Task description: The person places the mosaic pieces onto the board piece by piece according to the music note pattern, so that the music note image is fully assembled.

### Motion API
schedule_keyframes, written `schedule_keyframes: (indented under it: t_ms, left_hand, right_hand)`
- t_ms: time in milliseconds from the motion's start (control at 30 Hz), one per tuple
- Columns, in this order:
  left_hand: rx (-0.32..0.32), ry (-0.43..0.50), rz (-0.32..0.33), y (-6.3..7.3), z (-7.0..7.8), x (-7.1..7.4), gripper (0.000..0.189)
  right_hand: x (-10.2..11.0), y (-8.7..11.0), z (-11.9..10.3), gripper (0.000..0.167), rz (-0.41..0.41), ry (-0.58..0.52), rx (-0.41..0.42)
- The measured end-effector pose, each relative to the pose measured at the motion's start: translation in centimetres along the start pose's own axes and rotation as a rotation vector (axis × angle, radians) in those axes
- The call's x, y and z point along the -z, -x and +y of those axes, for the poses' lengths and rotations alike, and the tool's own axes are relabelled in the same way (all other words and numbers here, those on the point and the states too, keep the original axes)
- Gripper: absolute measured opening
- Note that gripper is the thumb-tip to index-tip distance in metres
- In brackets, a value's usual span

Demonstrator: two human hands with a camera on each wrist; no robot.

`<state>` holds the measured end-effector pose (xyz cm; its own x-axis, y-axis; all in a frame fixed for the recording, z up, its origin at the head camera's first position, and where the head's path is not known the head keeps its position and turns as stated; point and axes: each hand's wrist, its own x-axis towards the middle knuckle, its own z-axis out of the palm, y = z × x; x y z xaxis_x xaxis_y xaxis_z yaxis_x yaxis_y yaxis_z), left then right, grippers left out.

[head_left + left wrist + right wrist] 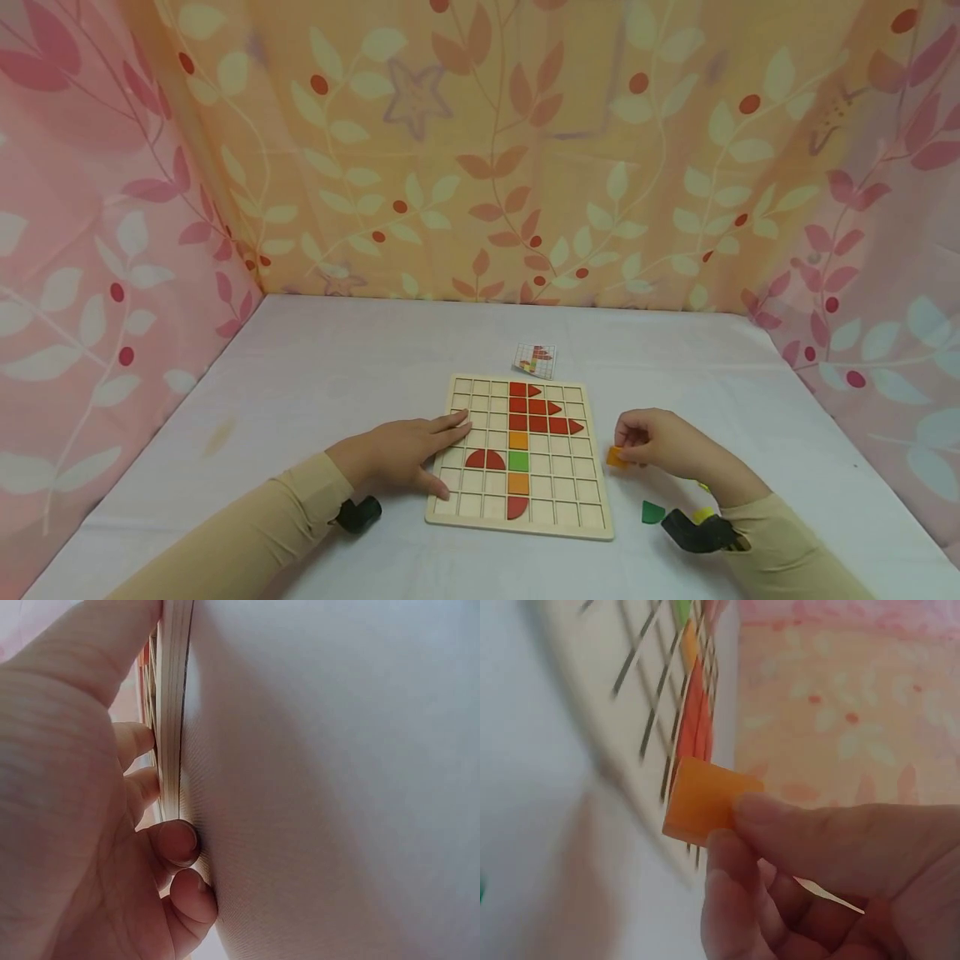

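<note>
A: Wooden grid board, partly filled with red, orange and green tiles, is steadied at its left edge by the left hand, fingers laid flat and relaxed.

B: To its right, an orange square tile is pinched in the right hand, just off the board's edge. Pick-up is judged complete; alignment over an empty cell is called for next.

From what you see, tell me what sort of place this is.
Likely a curtained-off tabletop set up for puzzle play: leaf-print curtains wall three sides, a white cloth covers the table, and a wooden grid board with coloured tiles lies beside a small pattern card.
</note>
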<state>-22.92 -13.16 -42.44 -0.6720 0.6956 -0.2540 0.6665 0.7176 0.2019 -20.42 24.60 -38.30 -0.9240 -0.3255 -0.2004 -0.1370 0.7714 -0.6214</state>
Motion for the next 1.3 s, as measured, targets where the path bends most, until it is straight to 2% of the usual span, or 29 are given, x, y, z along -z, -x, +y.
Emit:
schedule_keyframes:
  t_ms: [233,433,600,933,1300]
  left_hand:
    - [-0.003,-0.002,0.001,0.0,-0.1,-0.1,0.099]
    - [-0.011,-0.001,0.003,0.0,-0.1,0.0,0.099]
    - [-0.034,-0.006,0.007,-0.1,-0.2,0.0,0.097]
    - [-0.052,-0.009,0.016,0.0,-0.3,0.2,0.097]
    - [-0.051,-0.006,0.022,0.1,-0.2,0.3,0.098]
  right_hand:
    - [-2.0,-2.5,-3.6,0.01,-0.043,-0.017,0.139]
    - [-4.2,-3.7,-5.9,0.007,-0.082,-0.016,0.25]
    - [-5.9,-4.7,-7.7,0.007,-0.1,-0.025,0.305]
    - [-8.8,-6.4,-10.5,0.014,-0.116,0.027,0.304]
    - [-10.1,-7.3,-11.3,0.014,-0.12,0.027,0.258]
